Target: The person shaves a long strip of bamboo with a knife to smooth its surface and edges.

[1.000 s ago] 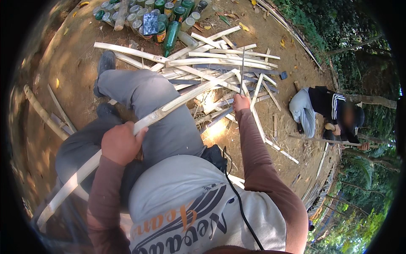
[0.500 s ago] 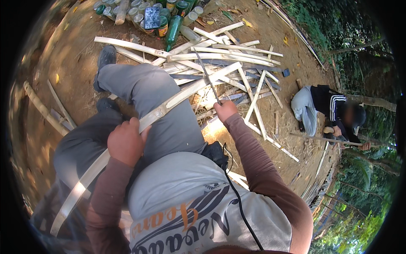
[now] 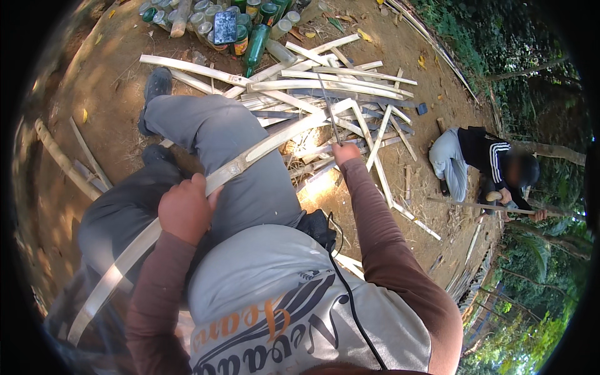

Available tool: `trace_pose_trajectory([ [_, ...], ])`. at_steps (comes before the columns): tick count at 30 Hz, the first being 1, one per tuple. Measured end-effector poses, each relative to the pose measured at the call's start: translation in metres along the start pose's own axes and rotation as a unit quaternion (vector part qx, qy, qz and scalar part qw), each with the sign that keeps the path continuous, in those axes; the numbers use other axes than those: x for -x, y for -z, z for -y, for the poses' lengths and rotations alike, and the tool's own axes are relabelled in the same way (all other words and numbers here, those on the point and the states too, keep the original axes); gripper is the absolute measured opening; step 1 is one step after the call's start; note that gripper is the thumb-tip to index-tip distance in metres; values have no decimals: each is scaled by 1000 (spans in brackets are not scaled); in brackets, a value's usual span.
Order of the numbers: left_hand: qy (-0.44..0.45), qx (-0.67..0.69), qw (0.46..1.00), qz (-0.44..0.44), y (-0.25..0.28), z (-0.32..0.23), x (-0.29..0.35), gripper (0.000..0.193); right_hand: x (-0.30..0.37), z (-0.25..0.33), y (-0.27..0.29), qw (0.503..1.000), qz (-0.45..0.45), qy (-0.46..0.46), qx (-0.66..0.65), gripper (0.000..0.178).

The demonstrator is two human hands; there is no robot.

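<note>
My left hand is closed round a long pale bamboo strip. The strip slants across my raised leg, from behind my left forearm up to the pile ahead. In my right hand is the handle end of a thin dark knife. Its narrow blade points away from me and crosses the strip close to the far end. From this view I cannot tell how deep the edge sits against the bamboo. The handle is mostly hidden by my fingers.
Split bamboo strips lie in a loose pile ahead. Beyond it stand glass jars and green bottles, with a phone on top. A bamboo pole lies on the left. At the right, another person crouches holding a long strip.
My right hand has moved forward and to the right, carrying the knife toward the strip's far end. My left hand keeps its place and grip.
</note>
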State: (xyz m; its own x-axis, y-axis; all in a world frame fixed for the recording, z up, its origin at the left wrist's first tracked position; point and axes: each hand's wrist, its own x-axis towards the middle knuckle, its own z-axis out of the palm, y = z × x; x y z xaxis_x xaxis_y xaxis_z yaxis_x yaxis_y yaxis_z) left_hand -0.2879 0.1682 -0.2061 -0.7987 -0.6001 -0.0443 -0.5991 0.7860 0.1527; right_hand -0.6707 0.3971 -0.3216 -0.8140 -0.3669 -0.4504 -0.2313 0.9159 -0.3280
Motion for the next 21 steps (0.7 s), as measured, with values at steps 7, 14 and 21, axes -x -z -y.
trace_pose_trajectory([
  [7,-2,-19,1000,4,0,3,3,41,1,0,-3,996,40,48,56,51],
  [14,7,-10,1000,18,3,-3,-4,42,-47,-37,-31,997,28,65,-23,48],
  [21,7,6,999,38,9,0,-4,40,-40,-21,-20,998,69,-10,9,60],
])
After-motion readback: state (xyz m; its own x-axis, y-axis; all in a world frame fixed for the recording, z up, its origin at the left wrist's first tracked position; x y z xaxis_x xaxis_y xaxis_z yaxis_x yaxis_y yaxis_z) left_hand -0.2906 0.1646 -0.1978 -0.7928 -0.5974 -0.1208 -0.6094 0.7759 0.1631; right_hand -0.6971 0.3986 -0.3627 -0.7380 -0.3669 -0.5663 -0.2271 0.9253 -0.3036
